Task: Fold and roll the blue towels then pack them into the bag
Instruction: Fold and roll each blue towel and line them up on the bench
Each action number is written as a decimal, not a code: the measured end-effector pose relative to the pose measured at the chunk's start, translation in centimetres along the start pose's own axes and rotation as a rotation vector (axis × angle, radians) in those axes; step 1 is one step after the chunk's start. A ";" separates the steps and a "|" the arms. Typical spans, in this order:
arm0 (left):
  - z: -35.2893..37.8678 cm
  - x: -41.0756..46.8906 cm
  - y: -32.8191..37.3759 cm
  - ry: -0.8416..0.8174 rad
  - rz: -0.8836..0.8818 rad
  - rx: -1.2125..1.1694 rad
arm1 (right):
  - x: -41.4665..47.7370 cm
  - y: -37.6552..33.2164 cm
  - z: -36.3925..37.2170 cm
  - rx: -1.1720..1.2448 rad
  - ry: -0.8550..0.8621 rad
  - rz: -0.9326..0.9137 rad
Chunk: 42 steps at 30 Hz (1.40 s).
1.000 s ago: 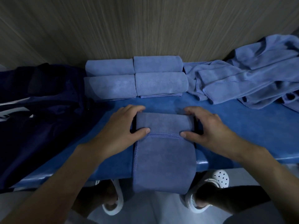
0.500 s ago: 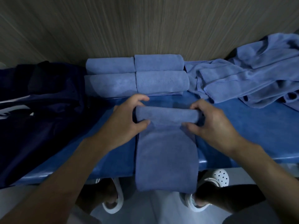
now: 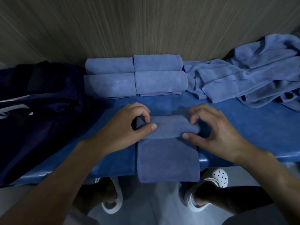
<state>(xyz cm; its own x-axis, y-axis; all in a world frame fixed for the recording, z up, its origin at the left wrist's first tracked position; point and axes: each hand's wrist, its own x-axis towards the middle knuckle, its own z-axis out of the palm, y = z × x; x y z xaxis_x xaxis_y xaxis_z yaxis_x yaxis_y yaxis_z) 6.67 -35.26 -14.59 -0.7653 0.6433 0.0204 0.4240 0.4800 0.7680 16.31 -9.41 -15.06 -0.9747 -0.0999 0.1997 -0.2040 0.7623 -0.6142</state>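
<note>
Part-rolled towel (image 3: 167, 127) at the near edge of the worktop (image 3: 243, 127): roll thicker and nearer than half a second ago, hanging tail shorter. Left hand (image 3: 128, 125) and right hand (image 3: 214, 127) pinch its ends, fingers curled. Dark bag (image 3: 40, 103), left, indistinct and cropped.

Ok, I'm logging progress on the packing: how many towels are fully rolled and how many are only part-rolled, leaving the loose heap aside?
Fully rolled towels: 4
Part-rolled towel: 1
Total: 5
</note>
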 end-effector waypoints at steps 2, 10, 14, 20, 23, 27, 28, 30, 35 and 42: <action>0.0 0.0 -0.1 -0.015 -0.007 0.049 | -0.4 -0.1 0.0 0.029 0.002 -0.016; -0.3 -0.1 0.2 -0.131 -0.065 0.169 | -0.6 0.3 -0.3 0.060 -0.042 0.175; -0.5 0.0 0.3 -0.181 -0.072 0.179 | -0.5 0.1 -0.6 -0.044 -0.134 0.184; -0.9 0.0 0.4 -0.192 -0.101 0.134 | -0.1 0.4 -0.6 0.039 -0.146 0.227; -0.6 0.3 0.4 -0.076 -0.052 0.113 | 0.5 0.4 -0.2 -0.012 -0.019 0.139; -0.1 0.7 0.6 0.114 0.109 0.199 | 1.5 -0.2 0.4 -0.213 0.155 0.016; -0.1 0.7 0.8 0.138 0.142 0.236 | 1.7 -0.3 0.5 -0.241 0.156 0.004; 0.0 0.7 1.0 0.139 0.175 0.288 | 1.8 -0.5 0.6 -0.265 0.123 -0.010; -0.1 0.0 0.8 -0.031 0.132 0.193 | 1.0 -0.7 0.3 -0.226 0.000 -0.004; 0.1 -0.5 1.5 -0.052 0.063 0.002 | -0.4 -1.0 0.3 -0.132 -0.077 -0.008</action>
<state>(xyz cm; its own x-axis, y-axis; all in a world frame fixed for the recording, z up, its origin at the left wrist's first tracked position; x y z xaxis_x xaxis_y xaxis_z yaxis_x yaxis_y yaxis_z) 7.78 -34.77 -13.53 -0.7106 0.7027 0.0354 0.4716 0.4383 0.7652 16.88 -10.34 -14.80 -0.9783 -0.1512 0.1415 -0.2028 0.8385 -0.5058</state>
